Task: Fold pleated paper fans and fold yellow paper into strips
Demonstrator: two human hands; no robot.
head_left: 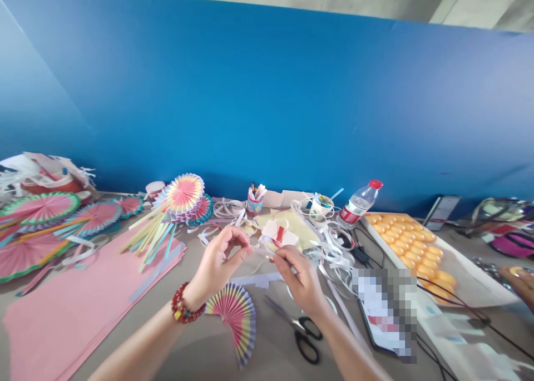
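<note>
My left hand (217, 262), with a red bead bracelet at the wrist, pinches one end of a thin white strip (261, 247) above the table. My right hand (301, 277) pinches the strip's other end, and the two hands nearly meet. Just below my left wrist a pleated multicoloured paper fan (236, 316) lies on the grey table (196, 353). Black-handled scissors (297, 327) rest beside my right forearm. A small white and red paper piece (278, 234) lies just beyond my fingers.
Pink paper sheets (79, 303) cover the left side, with several finished paper fans (183, 194) behind them. White strip offcuts (329, 247), a pen cup (253, 202), a water bottle (359, 202) and a tray of yellow pieces (411, 247) sit right. Another person's hand (519, 281) shows far right. A blue wall stands behind.
</note>
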